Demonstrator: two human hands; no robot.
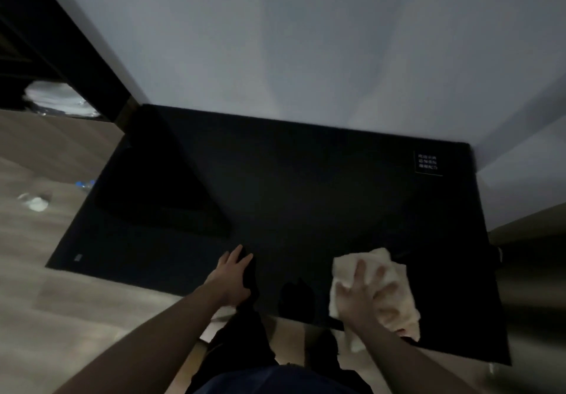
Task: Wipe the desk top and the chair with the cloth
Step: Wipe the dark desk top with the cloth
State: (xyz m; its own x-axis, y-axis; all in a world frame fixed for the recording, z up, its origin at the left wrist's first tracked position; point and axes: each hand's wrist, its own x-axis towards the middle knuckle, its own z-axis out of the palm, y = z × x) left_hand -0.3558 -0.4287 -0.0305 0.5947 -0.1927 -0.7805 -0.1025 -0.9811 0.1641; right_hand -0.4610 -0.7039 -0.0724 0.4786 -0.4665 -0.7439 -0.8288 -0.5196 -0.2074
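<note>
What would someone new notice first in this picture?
The pale cloth stands out most, spread under the right hand at the near right of the black desk top. The left hand rests flat at the desk's near edge. A small sign with white characters sits in the far right corner.

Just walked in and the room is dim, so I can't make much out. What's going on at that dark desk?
A person is wiping the black desk top with a light-coloured cloth. The right hand presses the cloth flat near the desk's front right edge, fingers spread over it. The left hand rests on the front edge, apparently on something dark there that is too dim to identify. A small printed label sits at the far right corner.
</note>
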